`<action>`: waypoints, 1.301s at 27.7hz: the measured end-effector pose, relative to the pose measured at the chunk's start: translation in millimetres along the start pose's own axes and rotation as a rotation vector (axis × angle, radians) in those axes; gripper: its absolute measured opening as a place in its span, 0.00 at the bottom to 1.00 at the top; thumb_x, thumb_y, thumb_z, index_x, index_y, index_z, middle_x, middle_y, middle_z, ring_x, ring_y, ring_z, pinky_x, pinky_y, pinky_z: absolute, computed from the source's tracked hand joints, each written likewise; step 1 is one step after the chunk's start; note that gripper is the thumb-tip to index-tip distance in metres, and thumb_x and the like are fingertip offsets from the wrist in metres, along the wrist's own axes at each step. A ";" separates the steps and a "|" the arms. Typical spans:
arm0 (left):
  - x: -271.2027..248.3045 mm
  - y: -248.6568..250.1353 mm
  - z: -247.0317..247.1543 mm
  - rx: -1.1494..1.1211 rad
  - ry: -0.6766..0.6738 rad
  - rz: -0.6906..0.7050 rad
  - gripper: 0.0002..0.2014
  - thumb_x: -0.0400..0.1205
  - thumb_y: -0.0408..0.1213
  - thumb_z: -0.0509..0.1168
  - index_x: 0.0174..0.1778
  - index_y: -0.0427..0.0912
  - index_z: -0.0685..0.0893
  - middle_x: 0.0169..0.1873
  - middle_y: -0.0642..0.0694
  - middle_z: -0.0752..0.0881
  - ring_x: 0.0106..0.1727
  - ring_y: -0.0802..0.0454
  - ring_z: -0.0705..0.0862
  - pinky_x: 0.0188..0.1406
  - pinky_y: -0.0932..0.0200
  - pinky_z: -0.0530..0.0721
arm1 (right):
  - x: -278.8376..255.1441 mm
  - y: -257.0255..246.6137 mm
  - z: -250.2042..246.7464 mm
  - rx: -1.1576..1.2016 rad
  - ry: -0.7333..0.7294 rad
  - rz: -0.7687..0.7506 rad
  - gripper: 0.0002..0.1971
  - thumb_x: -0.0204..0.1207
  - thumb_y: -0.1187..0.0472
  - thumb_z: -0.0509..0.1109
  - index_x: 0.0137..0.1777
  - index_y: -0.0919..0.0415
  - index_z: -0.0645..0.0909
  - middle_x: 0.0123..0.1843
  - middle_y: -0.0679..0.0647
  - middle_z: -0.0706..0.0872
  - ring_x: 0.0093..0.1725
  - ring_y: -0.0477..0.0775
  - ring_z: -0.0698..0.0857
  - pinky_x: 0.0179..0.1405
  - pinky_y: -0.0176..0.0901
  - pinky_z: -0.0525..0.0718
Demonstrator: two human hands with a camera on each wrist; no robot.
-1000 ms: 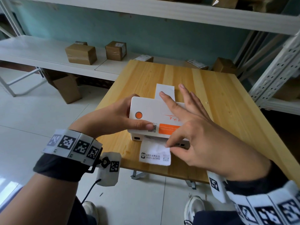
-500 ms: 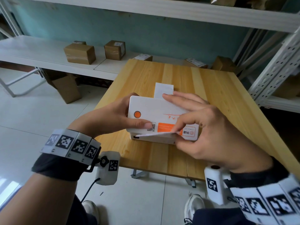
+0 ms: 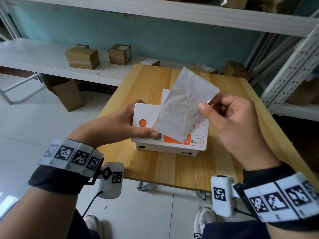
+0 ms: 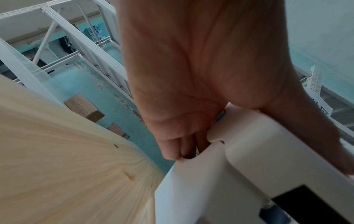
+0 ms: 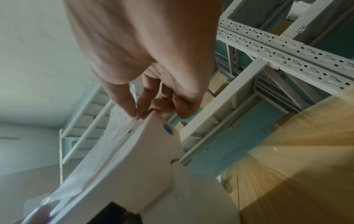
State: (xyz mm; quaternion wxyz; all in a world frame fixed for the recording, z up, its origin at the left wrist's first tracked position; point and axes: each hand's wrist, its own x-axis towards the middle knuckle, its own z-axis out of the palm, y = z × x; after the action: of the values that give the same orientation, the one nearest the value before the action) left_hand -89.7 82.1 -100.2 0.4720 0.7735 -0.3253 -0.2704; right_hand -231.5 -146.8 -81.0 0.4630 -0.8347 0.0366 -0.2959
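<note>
A small white label printer (image 3: 198, 142) with an orange button and an orange stripe sits near the front of the wooden table (image 3: 155, 166). My left hand (image 3: 120, 125) grips its left side, thumb on the lid; the left wrist view shows the fingers (image 4: 172, 151) curled round the printer (image 4: 249, 151). My right hand (image 3: 229, 121) pinches a crumpled white label sheet (image 3: 183, 107) by its right edge and holds it up above the printer. In the right wrist view the fingertips (image 5: 134, 112) pinch the sheet (image 5: 107, 145) next to the printer's edge (image 5: 153, 151). More white paper (image 3: 165, 94) sticks out behind the printer.
Several brown cardboard boxes (image 3: 82, 56) stand on a low white shelf (image 3: 34, 57) behind the table, and one (image 3: 69, 95) stands on the floor. White metal racking (image 3: 293, 66) rises at the right. White floor tiles (image 3: 34, 121) lie to the left.
My right hand has pulled the label out of the printer's front slot and lifted it up over the lid. My left hand has stayed gripping the printer.
</note>
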 end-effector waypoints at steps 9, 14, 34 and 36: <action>-1.5 2.1 1.0 -0.001 -0.007 -0.007 0.35 0.64 0.52 0.80 0.65 0.49 0.77 0.57 0.49 0.92 0.59 0.50 0.91 0.54 0.51 0.93 | 3.8 2.6 1.6 0.203 0.112 0.220 0.09 0.83 0.58 0.68 0.47 0.64 0.84 0.33 0.57 0.88 0.21 0.45 0.79 0.21 0.37 0.75; -1.4 2.7 1.0 -0.018 -0.018 0.002 0.35 0.64 0.51 0.80 0.65 0.47 0.77 0.58 0.49 0.92 0.61 0.51 0.91 0.55 0.51 0.92 | 9.0 1.2 -5.7 0.673 0.211 0.305 0.06 0.84 0.67 0.65 0.54 0.65 0.83 0.50 0.60 0.92 0.45 0.59 0.93 0.39 0.38 0.88; -3.0 3.0 2.5 -0.022 -0.011 0.005 0.37 0.61 0.53 0.80 0.65 0.47 0.77 0.57 0.51 0.93 0.60 0.54 0.91 0.52 0.57 0.92 | 3.4 43.2 -59.1 -0.202 0.188 0.528 0.04 0.72 0.67 0.77 0.41 0.58 0.89 0.43 0.54 0.90 0.46 0.52 0.89 0.38 0.36 0.80; -2.5 3.1 2.7 -0.021 -0.005 0.005 0.36 0.61 0.52 0.80 0.65 0.47 0.77 0.57 0.51 0.93 0.60 0.54 0.91 0.53 0.57 0.92 | 4.5 48.2 -63.0 -0.333 0.162 0.576 0.06 0.69 0.69 0.76 0.38 0.57 0.89 0.42 0.53 0.90 0.45 0.51 0.88 0.35 0.37 0.79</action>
State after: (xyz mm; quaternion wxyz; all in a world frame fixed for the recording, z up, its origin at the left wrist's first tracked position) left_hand -94.1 81.5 -98.2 0.4798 0.7670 -0.3258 -0.2746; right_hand -250.8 -223.0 -92.3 0.3804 -0.8280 0.3555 -0.2082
